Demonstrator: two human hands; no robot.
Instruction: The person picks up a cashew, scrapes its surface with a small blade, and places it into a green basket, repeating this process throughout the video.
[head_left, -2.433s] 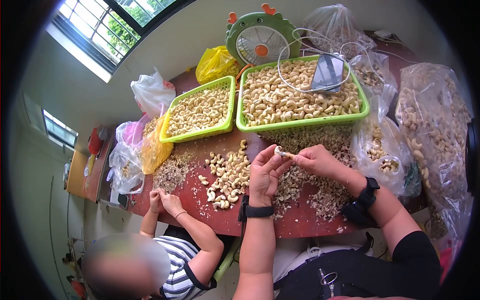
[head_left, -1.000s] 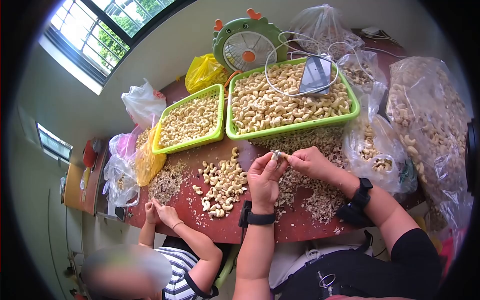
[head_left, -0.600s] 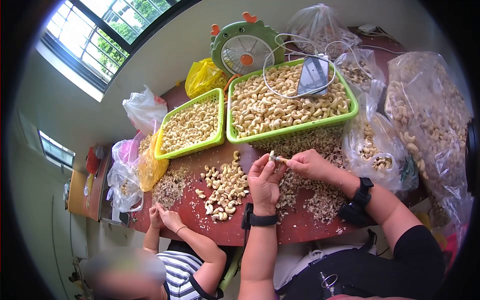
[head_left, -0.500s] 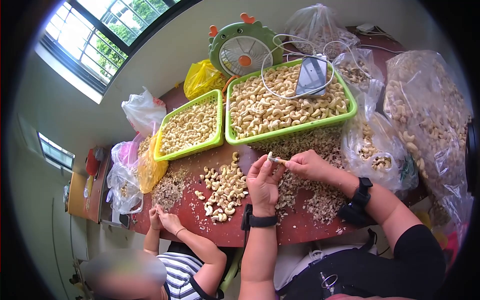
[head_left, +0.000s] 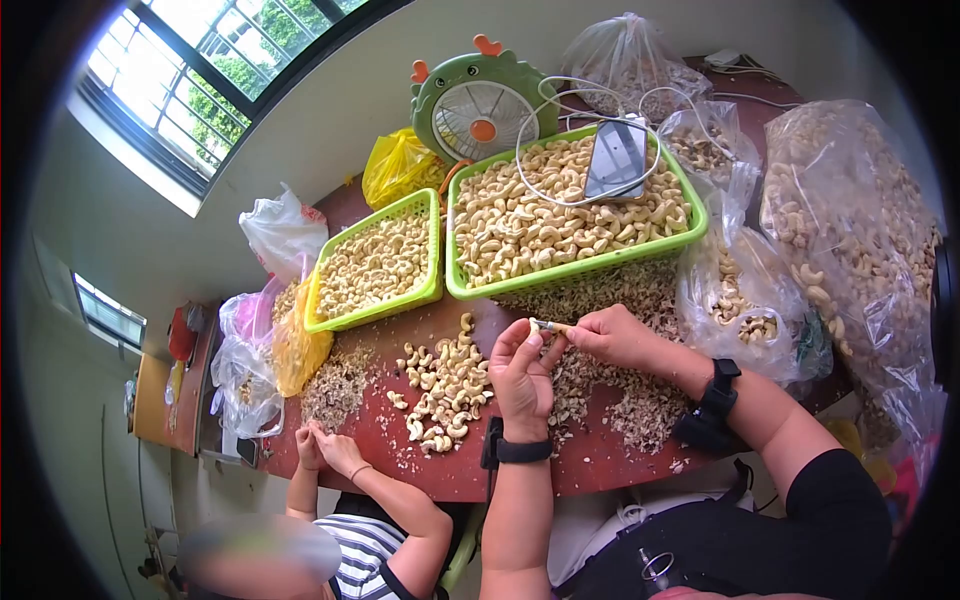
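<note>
Between the fingertips of my left hand (head_left: 522,378) is a pale cashew (head_left: 535,326), held above the table. My right hand (head_left: 612,337) grips a small knife (head_left: 553,328) with a light handle, its blade against the cashew. Loose cashews (head_left: 445,385) lie in a pile on the red table just left of my left hand. Brown skin scraps (head_left: 645,405) are spread under and beside my right hand. Behind my hands stands a large green basket (head_left: 575,268) full of cashews.
A smaller green basket (head_left: 375,312) of cashews, a green fan (head_left: 482,108), and a phone (head_left: 615,160) with a white cable are at the back. Bags of cashews (head_left: 850,220) fill the right side. A co-worker's hands (head_left: 328,450) are at the left front edge.
The view has shifted slightly. Both my hands remain together at the cashew, with the knife and cashew turned a little.
</note>
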